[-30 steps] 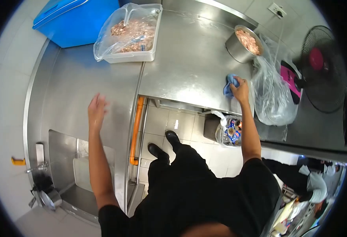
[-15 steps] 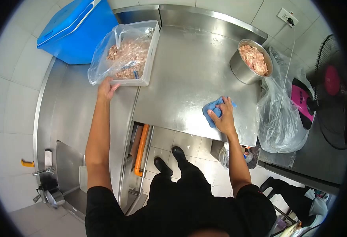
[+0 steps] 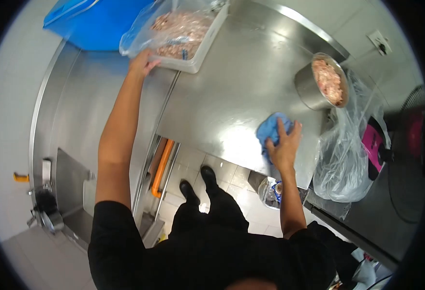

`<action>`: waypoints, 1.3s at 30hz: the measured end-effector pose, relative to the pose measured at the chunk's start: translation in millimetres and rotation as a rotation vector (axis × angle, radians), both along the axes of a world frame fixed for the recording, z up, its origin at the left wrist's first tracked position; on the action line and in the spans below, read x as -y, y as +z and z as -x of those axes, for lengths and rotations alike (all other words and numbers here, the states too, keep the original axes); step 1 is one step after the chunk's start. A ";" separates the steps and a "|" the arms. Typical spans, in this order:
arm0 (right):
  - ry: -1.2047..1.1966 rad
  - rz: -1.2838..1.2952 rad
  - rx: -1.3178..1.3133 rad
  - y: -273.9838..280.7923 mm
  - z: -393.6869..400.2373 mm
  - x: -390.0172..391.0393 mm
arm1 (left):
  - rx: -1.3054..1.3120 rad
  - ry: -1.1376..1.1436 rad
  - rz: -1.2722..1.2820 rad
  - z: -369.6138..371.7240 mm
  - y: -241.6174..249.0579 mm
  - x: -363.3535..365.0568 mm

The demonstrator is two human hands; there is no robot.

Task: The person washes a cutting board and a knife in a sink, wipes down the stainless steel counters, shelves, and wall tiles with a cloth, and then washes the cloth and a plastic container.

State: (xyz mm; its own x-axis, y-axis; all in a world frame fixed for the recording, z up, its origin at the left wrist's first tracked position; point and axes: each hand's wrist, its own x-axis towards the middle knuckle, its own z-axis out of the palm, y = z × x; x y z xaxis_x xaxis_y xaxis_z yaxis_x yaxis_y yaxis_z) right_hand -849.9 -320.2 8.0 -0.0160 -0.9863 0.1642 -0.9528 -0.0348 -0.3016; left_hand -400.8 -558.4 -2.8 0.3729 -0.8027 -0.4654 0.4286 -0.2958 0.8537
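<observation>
My left hand is closed on the near left corner of a translucent plastic tub, at the far side of the counter. Inside the tub lies chopped pinkish meat, partly covered by a clear plastic bag. A crumpled blue cloth lies on the steel counter, and my right hand presses on it with curled fingers. Beyond my right hand stands a round metal pot, filled with pieces of raw meat; it appears tilted in this view.
A blue cooler box stands behind the tub. To the right are a clear plastic bag and a black and pink fan. A sink is at left. An orange pipe shows below the counter's front edge.
The camera view has shifted, so the tub sits higher in it. My right hand and the cloth have slid slightly away from the counter's front edge. My left hand stays at the tub's corner.
</observation>
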 end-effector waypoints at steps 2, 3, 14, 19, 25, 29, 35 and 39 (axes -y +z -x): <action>-0.001 0.034 0.091 -27.1 -1.4 -7.1 | -0.064 -0.037 0.013 -13.5 1.8 -13.4; -0.031 0.095 0.180 -39.0 -5.5 -7.7 | -0.131 -0.101 0.056 -16.7 2.1 -20.6; 0.779 0.238 0.366 -51.3 -250.6 97.8 | 1.295 -0.203 0.265 57.5 -62.1 -253.8; 0.989 0.220 0.161 -64.3 -373.0 124.5 | 1.681 -0.214 -0.085 -4.3 -60.6 -289.1; 1.161 0.218 0.167 -85.0 -523.6 21.8 | 1.688 0.010 -0.503 -100.6 -66.1 -384.0; 1.343 0.070 0.474 -91.6 -624.3 -66.9 | 1.264 0.014 -0.824 -155.8 -45.4 -449.5; 1.121 0.082 0.737 -54.1 -647.7 -70.9 | 1.176 0.108 -0.631 -205.1 -83.3 -552.3; 0.868 0.294 0.537 -14.4 -575.0 40.0 | 1.100 0.192 -0.613 -215.5 -64.7 -597.6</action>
State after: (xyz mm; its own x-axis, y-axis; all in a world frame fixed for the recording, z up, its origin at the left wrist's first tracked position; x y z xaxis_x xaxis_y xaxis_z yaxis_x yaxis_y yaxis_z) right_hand -274.9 -360.2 -6.4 0.5329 -0.6174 0.5786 -0.3107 -0.7788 -0.5449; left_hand -185.3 39.2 -67.5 0.8824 -0.4569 -0.1123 -0.3355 -0.7783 0.5307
